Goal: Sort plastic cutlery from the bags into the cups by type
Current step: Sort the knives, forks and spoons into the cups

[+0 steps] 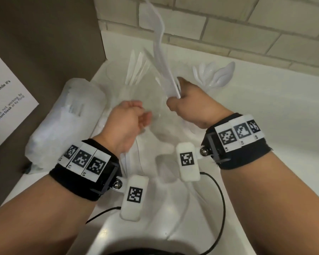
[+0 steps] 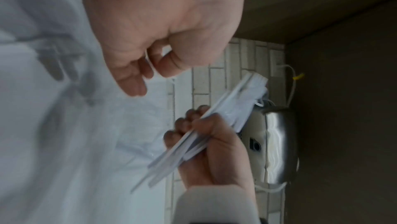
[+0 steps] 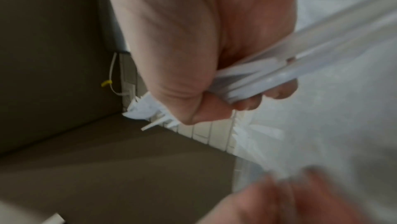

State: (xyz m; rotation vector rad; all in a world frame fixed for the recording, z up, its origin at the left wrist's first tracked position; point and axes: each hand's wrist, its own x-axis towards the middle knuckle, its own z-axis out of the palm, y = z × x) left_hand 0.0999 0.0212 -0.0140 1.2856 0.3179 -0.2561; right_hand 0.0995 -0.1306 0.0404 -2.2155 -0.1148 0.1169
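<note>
Gripping a bundle of white plastic cutlery [image 1: 161, 57] by the handles, the right hand [image 1: 187, 105] holds it upright above the middle of the white worktop [image 1: 265, 126]. The heads of the bundle look like spoon bowls in the head view, though motion blur makes this uncertain. The left hand [image 1: 130, 122] hangs just beside it with fingers loosely curled; the left wrist view shows nothing between them.

Toward the back edge stand two clear cups. One cup [image 1: 118, 78] holds knives [image 1: 136, 67]; the other [image 1: 208, 85], further right, holds spoons [image 1: 219, 72]. A third cup is not made out. A clear bag [image 1: 63, 126] with more cutlery inside lies at the left edge against the brown side wall [image 1: 44, 43]. Loose clear plastic [image 1: 155, 100], apparently an opened bag, lies beneath both hands.

Assessment: the step in hand is the transfer of a drawn handful to its cup. If spoons, the next move calls for carrying the bundle right and back, then lowering it handle-first into the spoon cup without tipping that light cup.
</note>
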